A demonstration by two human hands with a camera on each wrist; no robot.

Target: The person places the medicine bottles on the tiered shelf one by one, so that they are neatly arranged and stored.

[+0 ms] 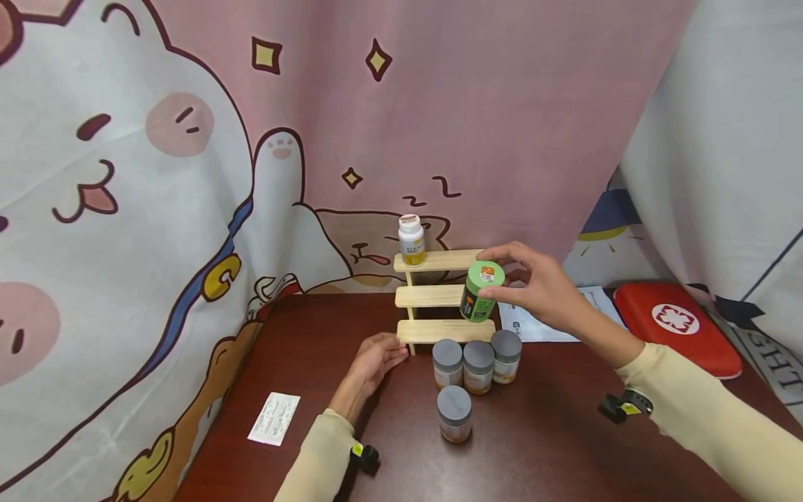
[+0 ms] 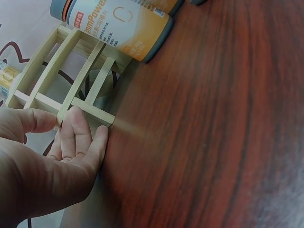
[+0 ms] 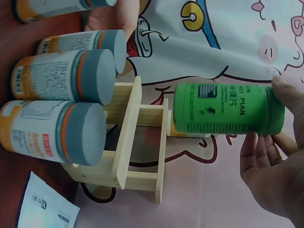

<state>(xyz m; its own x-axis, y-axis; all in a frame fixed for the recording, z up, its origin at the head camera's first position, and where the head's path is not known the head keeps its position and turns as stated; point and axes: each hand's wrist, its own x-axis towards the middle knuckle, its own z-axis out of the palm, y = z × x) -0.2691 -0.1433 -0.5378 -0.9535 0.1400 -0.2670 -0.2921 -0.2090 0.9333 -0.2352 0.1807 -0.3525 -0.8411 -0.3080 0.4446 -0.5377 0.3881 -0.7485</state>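
Note:
My right hand (image 1: 542, 286) grips a green jar (image 1: 482, 293) by its lid end, thumb on one side and fingers on the other. The jar is held up in front of the right part of a three-step wooden display rack (image 1: 433, 331). At the rack's lower left end, my left hand (image 1: 373, 362) pinches the wood between thumb and fingers; the left wrist view shows the thumb (image 2: 40, 119) against the shelf end. A white bottle (image 1: 411, 242) with a yellow label stands on the top step, at the left.
Several grey-lidded supplement jars (image 1: 454, 411) stand on the dark table before the rack. A white paper slip (image 1: 274, 418) lies at left. On the right are a white sheet (image 1: 552, 324) and a red first-aid case (image 1: 665, 348). A cartoon-printed curtain (image 1: 502, 125) hangs behind.

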